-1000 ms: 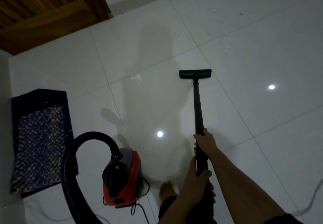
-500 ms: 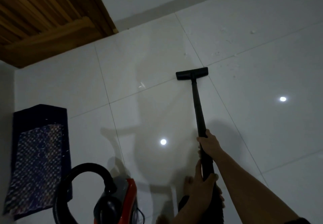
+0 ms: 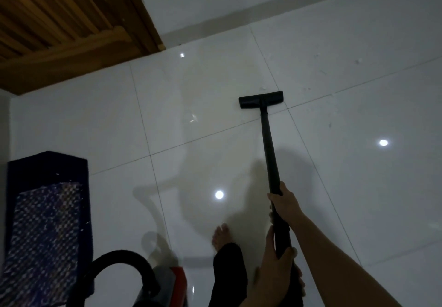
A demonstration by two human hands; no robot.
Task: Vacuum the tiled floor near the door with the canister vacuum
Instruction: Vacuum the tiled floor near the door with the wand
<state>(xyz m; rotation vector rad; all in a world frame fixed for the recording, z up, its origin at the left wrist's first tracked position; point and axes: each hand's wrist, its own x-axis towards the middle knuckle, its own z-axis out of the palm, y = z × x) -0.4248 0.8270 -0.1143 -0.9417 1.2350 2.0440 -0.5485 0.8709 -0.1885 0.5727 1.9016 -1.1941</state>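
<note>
While both hands clench the long black vacuum wand, right hand above left hand, its flat black floor nozzle sits beyond them on the glossy white tiled floor. Keeping it flat, the person should sweep toward the white crumbs just past the nozzle.

Floor here is big glossy white tiles with thin grout lines, shiny enough to throw back a few round light spots. Sitting flat on it: the black vacuum floor head, right by a grout crossing, with little white crumbs of debris scattered on the tiles just beyond it. Over at the left edge there's a dark blue patterned mat. The red canister vacuum is parked at the bottom, just right of the mat, and a bare foot is planted near it.
</note>
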